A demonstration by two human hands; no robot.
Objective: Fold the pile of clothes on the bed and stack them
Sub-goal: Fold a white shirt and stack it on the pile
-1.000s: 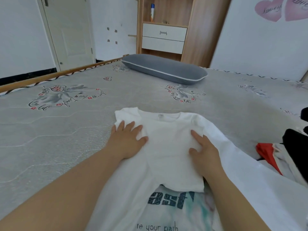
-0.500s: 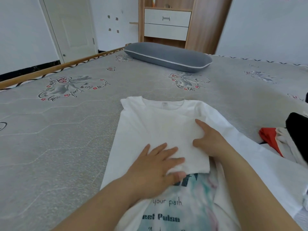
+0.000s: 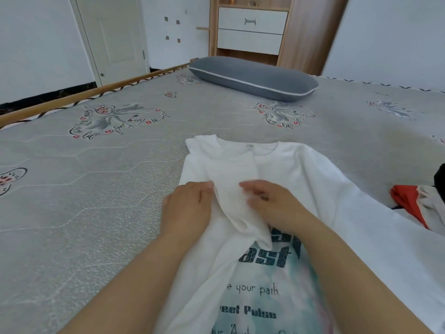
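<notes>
White tee [image 3: 301,169] lengthwise, collar away; both hands [image 3: 187,206] grip sleeve.

A home bedroom is shown: a bed [image 3: 120,189] with a printed grey mattress is seen, a pillow [image 3: 252,78] laid on it, a wardrobe [image 3: 303,34] and door [image 3: 113,37] standing beyond it.

Both hands [image 3: 231,203] on white T-shirt [image 3: 301,169]

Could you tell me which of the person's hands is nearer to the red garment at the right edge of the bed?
Right. The right hand rests on the white T-shirt, on the side toward the red garment; the left hand is farther away, beyond the folded sleeve.
</notes>
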